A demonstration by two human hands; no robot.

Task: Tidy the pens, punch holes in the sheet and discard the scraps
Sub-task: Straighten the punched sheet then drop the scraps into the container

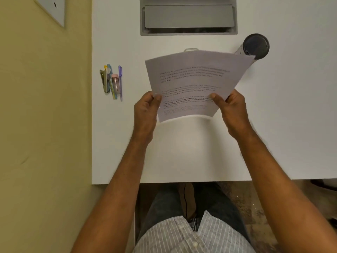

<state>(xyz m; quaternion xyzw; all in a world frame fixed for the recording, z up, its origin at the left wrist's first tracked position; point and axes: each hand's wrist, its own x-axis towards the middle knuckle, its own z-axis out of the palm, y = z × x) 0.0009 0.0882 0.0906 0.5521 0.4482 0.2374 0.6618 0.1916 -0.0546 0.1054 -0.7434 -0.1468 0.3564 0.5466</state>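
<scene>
I hold a printed sheet (193,83) above the white desk (182,152), bowed upward in the middle. My left hand (145,114) pinches its lower left edge, thumb on top. My right hand (231,112) pinches the lower right edge the same way. A small cluster of pens (116,83) lies at the desk's left side, together with a stapler (104,81) and a small pink-capped jar (115,83). A pale object (190,50), partly hidden, peeks out behind the sheet's far edge; I cannot tell what it is.
A dark round cup or holder (255,46) stands at the right, touching the sheet's far corner in the view. A grey cable tray (188,17) is set into the desk at the back. A yellow-green wall (45,125) borders the desk's left edge.
</scene>
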